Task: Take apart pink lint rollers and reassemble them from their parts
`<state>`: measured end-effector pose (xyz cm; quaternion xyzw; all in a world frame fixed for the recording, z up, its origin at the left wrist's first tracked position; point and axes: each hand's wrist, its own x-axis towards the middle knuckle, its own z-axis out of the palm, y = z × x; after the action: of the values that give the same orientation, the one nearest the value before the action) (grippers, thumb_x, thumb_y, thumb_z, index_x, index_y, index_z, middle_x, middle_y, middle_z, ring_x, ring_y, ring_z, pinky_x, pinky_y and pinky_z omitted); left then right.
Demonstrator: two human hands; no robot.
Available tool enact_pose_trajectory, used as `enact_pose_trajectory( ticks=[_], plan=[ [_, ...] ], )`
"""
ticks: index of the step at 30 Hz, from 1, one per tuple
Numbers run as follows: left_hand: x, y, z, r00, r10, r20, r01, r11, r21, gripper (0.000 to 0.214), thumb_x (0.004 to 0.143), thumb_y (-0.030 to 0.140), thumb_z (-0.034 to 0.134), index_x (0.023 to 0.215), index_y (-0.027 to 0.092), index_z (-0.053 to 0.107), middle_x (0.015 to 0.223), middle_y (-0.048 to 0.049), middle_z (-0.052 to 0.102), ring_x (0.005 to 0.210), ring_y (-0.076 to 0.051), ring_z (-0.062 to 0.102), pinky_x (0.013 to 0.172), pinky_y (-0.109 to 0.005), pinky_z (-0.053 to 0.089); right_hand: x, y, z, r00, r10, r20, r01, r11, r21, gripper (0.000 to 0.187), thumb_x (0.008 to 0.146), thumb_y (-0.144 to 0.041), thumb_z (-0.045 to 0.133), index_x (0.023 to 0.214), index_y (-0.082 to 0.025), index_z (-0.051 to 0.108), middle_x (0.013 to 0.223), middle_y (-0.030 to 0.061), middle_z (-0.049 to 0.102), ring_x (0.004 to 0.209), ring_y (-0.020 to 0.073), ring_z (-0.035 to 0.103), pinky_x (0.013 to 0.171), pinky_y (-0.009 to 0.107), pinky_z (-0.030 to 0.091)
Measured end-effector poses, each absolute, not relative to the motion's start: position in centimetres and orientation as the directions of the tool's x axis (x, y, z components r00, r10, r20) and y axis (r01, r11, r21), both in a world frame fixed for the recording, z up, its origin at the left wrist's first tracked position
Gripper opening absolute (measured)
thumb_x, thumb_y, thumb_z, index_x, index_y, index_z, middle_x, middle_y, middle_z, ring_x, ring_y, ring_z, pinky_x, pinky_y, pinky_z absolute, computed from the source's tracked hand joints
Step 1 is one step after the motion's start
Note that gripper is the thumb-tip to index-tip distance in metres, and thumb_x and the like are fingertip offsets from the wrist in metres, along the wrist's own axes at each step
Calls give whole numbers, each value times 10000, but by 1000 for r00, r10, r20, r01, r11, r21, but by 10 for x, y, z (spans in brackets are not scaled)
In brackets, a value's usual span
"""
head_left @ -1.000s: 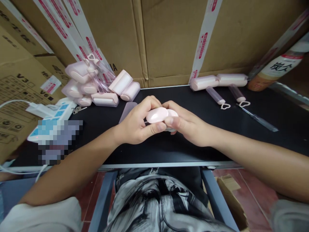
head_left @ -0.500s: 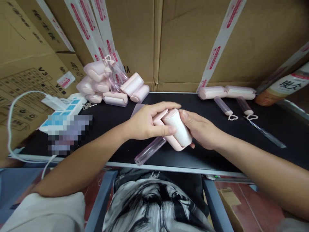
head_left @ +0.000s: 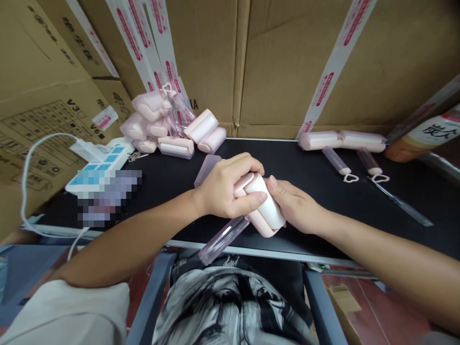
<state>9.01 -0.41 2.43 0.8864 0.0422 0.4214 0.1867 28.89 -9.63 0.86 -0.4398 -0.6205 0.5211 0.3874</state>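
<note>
Both hands hold one pink lint roller (head_left: 266, 209) over the near edge of the black table (head_left: 323, 191). My left hand (head_left: 224, 189) is closed over its top end, fingers wrapped round the pink case. My right hand (head_left: 296, 206) grips the white roll from the right side. The roller's clear pink handle (head_left: 223, 239) sticks out down and to the left, past the table edge. A translucent pink cover (head_left: 206, 168) lies on the table just behind my left hand.
A heap of pink rollers (head_left: 168, 127) lies at the back left. Two more rollers (head_left: 341, 140) and two clear handles with heart ends (head_left: 354, 165) lie at the back right. A power strip (head_left: 104, 163) sits left. Cardboard boxes (head_left: 287, 67) wall the back.
The hands turned the roller from end-on to lengthwise, so the white roll and clear handle now show. They lowered toward the near table edge, and my left fingers curled tighter.
</note>
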Motion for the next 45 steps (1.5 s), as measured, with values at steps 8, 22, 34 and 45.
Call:
enact_pose_trajectory(
  ticks=[8,22,34,45],
  plan=[
    [80,5,14,354,513,782,40,-843,536,494,963,631,689,1224,244,528,1049,-37,579,823,-175,565,749,-339,504,304,-83,-2,-244,968,65,-232,7,-973,646,882,-764,759,1256,-259,606,1021,45,744,859,241,773,671,388,686],
    [52,50,43,384,816,432,560,-577,594,430,978,634,622,989,205,642,979,-77,719,880,-228,684,815,-374,541,355,-56,21,257,966,26,-346,117,-931,205,1029,-438,684,1083,-241,666,865,22,714,656,167,623,549,301,560],
    [35,37,61,485,849,-208,875,-472,111,754,850,598,692,1482,217,540,1250,-161,783,1046,-370,763,832,-414,565,358,-51,-1,6,995,-99,-89,-98,-991,296,954,-485,784,1095,-272,632,838,2,649,667,177,657,486,293,630],
    [68,47,55,624,781,-12,782,-624,1,490,1030,285,510,1484,204,673,1575,-146,630,1412,-372,624,1178,-517,484,350,-57,8,-183,967,-177,13,-178,-984,906,642,-149,955,1450,-282,566,983,-28,705,843,169,700,626,260,616]
  ],
)
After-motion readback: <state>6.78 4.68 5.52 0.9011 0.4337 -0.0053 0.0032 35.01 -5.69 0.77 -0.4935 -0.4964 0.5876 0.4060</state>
